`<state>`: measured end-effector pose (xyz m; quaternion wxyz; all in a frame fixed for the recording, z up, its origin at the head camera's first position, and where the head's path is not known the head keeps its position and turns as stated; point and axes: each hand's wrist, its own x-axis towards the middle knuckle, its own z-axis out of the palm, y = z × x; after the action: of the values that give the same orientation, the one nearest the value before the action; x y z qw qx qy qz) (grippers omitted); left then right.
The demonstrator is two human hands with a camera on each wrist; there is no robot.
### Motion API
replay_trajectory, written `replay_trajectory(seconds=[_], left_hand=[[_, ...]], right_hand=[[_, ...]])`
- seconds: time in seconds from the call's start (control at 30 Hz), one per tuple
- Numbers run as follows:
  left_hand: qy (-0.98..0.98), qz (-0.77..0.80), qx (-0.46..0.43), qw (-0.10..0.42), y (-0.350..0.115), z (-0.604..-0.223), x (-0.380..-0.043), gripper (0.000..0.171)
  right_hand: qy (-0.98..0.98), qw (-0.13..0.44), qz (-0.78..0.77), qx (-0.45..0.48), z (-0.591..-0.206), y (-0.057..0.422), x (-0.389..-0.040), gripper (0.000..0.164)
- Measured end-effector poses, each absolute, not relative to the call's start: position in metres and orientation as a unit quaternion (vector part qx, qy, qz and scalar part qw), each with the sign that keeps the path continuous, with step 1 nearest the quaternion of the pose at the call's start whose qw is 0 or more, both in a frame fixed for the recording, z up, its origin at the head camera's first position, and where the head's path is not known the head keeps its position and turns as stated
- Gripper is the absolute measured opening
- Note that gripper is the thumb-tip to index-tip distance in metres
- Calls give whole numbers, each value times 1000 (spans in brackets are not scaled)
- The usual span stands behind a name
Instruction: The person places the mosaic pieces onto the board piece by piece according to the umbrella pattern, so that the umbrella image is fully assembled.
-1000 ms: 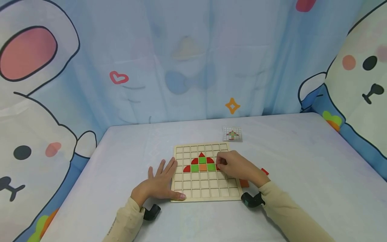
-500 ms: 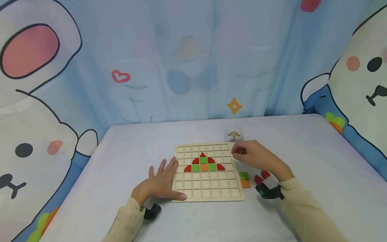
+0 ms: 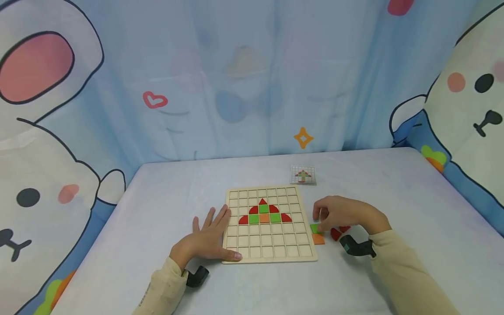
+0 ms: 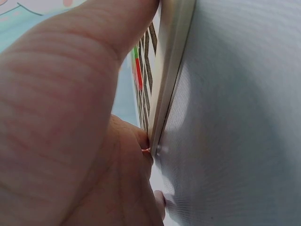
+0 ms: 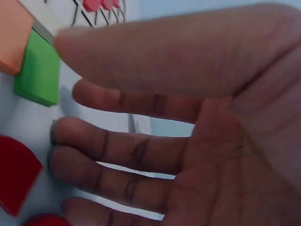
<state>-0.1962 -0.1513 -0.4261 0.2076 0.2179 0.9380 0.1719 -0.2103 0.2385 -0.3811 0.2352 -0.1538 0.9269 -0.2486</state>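
The wooden grid board lies flat on the table. Red, green and orange pieces form a stepped shape on it, with an orange square in the middle and a red triangle at the top. My left hand rests spread along the board's left edge, its thumb over the near corner. Right of the board, my right hand hovers with bent, parted fingers and nothing between them. Its thumb is close to a loose green block, which lies beside an orange block.
Two red pieces lie on the table under my right hand. Behind the board is a small card printed with a coloured grid pattern. A blue curtain with cartoon figures hangs behind the table.
My right hand has let go of the red piece at the row's right end, moved right off the board, then come down by the green block. My left hand stays in place.
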Motion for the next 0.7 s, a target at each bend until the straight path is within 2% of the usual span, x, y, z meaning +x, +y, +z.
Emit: replay_trajectory(seconds=[0.43,0.7], left_hand=[[938,174,217,205,-150,-426,-196,130],[939,173,220,202,-151,-427,-196,130]], right_hand=[[929,242,-227,-162,-382,224,-204,25],[930,199,-250,-183,-386,230,-208,19]])
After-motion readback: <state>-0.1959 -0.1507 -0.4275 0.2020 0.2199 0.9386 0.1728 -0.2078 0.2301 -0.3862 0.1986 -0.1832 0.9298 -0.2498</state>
